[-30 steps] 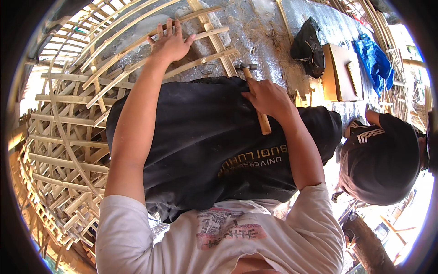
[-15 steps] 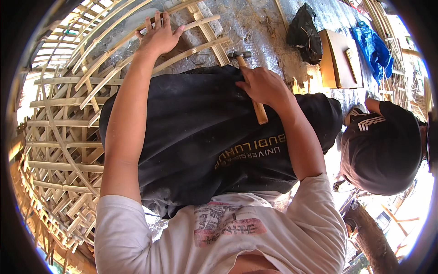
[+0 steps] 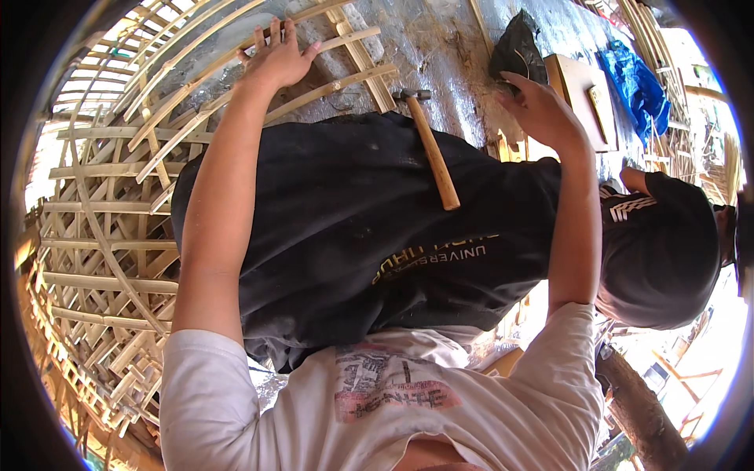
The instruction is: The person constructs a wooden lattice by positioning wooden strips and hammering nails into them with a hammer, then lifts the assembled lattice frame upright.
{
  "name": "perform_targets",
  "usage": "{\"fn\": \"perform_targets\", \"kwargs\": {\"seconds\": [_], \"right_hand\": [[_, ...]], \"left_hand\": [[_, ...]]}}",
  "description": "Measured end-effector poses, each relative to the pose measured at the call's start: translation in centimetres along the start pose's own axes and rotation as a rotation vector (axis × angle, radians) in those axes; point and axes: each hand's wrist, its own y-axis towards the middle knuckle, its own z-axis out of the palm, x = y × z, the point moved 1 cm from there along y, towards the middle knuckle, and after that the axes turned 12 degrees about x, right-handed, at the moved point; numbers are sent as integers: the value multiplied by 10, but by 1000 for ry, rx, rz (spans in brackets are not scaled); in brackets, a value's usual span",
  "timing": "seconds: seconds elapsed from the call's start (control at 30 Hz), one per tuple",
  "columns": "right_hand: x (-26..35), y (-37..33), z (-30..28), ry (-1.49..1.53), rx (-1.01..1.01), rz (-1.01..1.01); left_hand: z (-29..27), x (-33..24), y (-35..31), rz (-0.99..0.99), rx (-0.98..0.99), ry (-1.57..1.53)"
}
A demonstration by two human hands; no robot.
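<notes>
Overhead, left hand (image 3: 275, 59) spread flat on bamboo frame (image 3: 118, 196), right hand (image 3: 542, 110) open, empty, hammer (image 3: 430, 149) lying on dark cloth (image 3: 353, 235) between

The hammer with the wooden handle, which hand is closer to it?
The right hand is a bit nearer. It hovers open just right of the hammer, not touching it. The left hand rests on the bamboo strips, farther away on the hammer's left.

Harsh daylight, heavy fisheye bend.
Sun washes out the right rim and glares off the grey ground (image 3: 440, 47); the black cloth (image 3: 353, 228) stays dark. Bamboo slats (image 3: 102, 235) curve toward the black circular border. Focus mostly sharp.
</notes>
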Motion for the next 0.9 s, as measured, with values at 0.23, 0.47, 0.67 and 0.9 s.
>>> {"fn": "perform_targets", "kwargs": {"seconds": [0.23,0.47,0.67,0.9], "right_hand": [[-49,19,42,137,114,98],[-32,25,54,170,317,100],[-34,28,49,206,351,63],[-50,42,58,120,370,141]], "left_hand": [[-10,-14,-7,-15,74,0],[-8,-3,-10,-11,79,3],[-4,-7,-4,-8,43,24],[-2,-8,-3,-23,43,33]]}}
